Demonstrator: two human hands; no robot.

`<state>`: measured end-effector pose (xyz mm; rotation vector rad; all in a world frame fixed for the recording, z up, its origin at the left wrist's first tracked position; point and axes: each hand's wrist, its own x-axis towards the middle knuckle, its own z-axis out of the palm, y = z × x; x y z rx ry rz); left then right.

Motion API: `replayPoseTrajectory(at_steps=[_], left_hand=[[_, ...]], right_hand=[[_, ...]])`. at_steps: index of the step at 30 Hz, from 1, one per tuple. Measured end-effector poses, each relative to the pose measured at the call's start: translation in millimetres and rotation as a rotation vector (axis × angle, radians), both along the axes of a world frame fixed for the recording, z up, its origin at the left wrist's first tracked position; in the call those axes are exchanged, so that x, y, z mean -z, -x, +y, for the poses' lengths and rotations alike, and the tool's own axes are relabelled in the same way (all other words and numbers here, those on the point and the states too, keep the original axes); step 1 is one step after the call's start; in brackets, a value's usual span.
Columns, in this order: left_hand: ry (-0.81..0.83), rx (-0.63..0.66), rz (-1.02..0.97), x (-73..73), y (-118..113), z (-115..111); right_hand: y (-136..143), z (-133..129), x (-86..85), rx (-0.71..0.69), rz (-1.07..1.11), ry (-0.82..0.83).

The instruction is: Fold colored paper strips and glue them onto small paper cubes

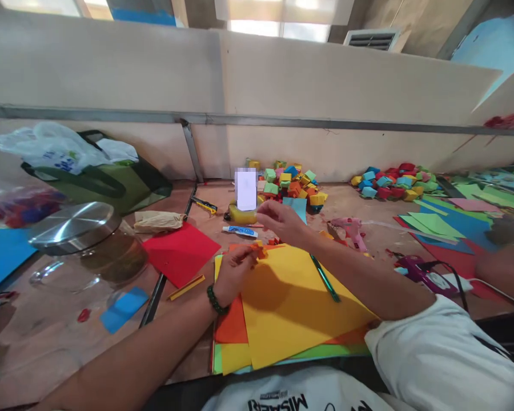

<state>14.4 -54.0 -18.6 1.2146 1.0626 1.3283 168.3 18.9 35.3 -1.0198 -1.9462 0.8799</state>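
Observation:
Pinched in the fingers of my left hand (236,271) is a small folded orange and yellow paper piece (260,250), held over the far edge of a stack of coloured paper. My right hand (285,221) hovers just beyond it, fingers loosely bent and apart, with nothing visible in them. Close to its fingertips are a lit phone (246,189) standing upright, a yellow object (242,214) at its base and a blue and white tube (240,231). A large yellow sheet (291,319) tops the stack, and a green pen (325,278) lies on it under my right forearm.
Piles of small coloured paper cubes (285,177) sit against the wall. A pink glue gun (354,231) and a purple power strip (428,275) with cables are to the right, near another person's blurred arm (508,271). On the left stand a lidded glass jar (115,257) and a green bag (141,185).

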Motion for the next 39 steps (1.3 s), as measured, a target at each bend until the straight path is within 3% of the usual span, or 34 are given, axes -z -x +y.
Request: replayPoseTrajectory(at_steps=[4, 9, 13, 18, 23, 26, 32, 35, 39], left_hand=[[0.039, 0.004, -0.04, 0.1, 1.6, 1.3], [0.07, 0.087, -0.044, 2.2, -0.5, -2.1], [0.105, 0.12, -0.056, 4.9, -1.2, -2.4], [0.134, 0.153, -0.044, 2.6, -1.8, -3.6], [0.154, 0.125, -0.01, 1.2, -3.0, -4.4], [0.14, 0.079, -0.026, 2.1, -3.7, -5.9], [-0.024, 0.049, 0.022, 1.6, -3.1, -10.0], [-0.078, 0.038, 0.038, 3.0, -2.2, -9.5], [0.009, 0.044, 0.001, 4.3, -2.4, -8.7]], right_hand=[[-12.3, -50.5, 24.2, -0.06, -0.01, 0.216], [-12.9, -65.5, 43.1, -0.075, 0.191, 0.513], [-11.7, -62.8, 51.8, -0.061, 0.25, 0.495], [-12.2, -66.3, 62.9, -0.026, 0.221, 0.355], [-11.8, -72.0, 66.3, 0.053, 0.226, 0.274], [-9.7, -72.9, 65.8, 0.059, 0.358, 0.378], [-10.1, -69.7, 61.5, -0.052, 0.629, 0.788], [-11.5, -70.4, 58.9, -0.094, 0.588, 0.788], [-9.8, -74.3, 60.9, -0.067, 0.579, 0.636]])
